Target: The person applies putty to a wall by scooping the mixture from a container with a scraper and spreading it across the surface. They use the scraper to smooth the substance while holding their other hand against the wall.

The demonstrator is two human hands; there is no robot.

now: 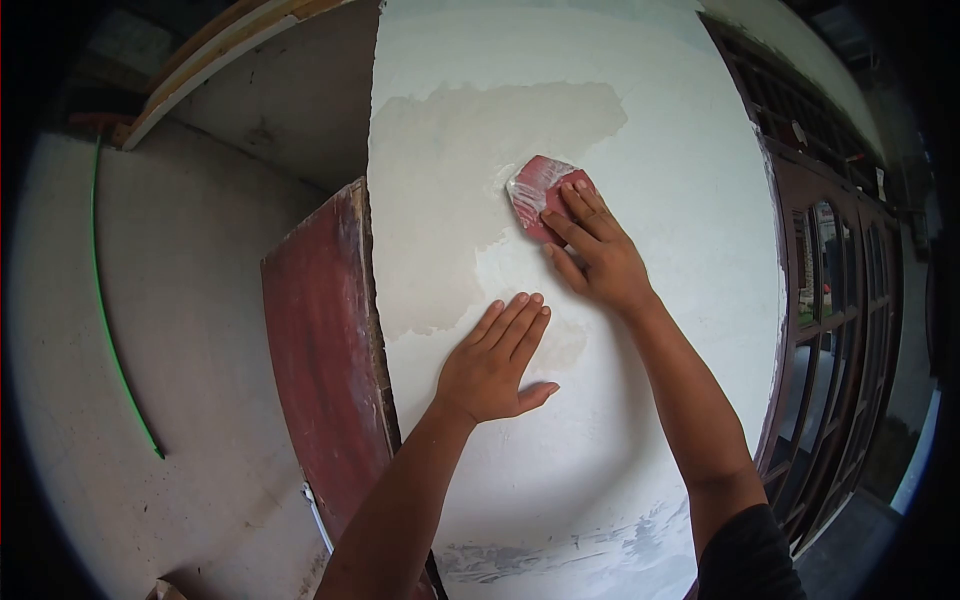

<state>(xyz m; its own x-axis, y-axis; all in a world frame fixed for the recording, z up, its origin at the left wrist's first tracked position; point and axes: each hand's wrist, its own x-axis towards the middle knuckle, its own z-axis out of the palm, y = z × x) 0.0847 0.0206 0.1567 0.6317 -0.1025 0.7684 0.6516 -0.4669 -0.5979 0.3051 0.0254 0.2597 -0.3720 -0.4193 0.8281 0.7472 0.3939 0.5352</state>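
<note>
A white wall (660, 130) fills the middle of the view, with an uneven greyish-beige patch (440, 200) across its upper left. Flat on the wall at the patch's right side is a piece of red sandpaper (540, 185), streaked with white dust. The fingers of my right hand (600, 250) press it against the surface from its lower right. Lower and to the left, my left hand (498, 365) lies with its palm towards the wall, fingers stretched out and thumb apart, holding nothing. Its fingertips sit just below the patch's lower edge.
A dark red wooden panel (315, 330) with a worn edge stands left of the wall. Further left, a green strip (108, 310) hangs on a grey wall (210, 330). Brown-framed doors with glass panes (830, 270) run along the right. Grey smears (560, 550) mark the wall low down.
</note>
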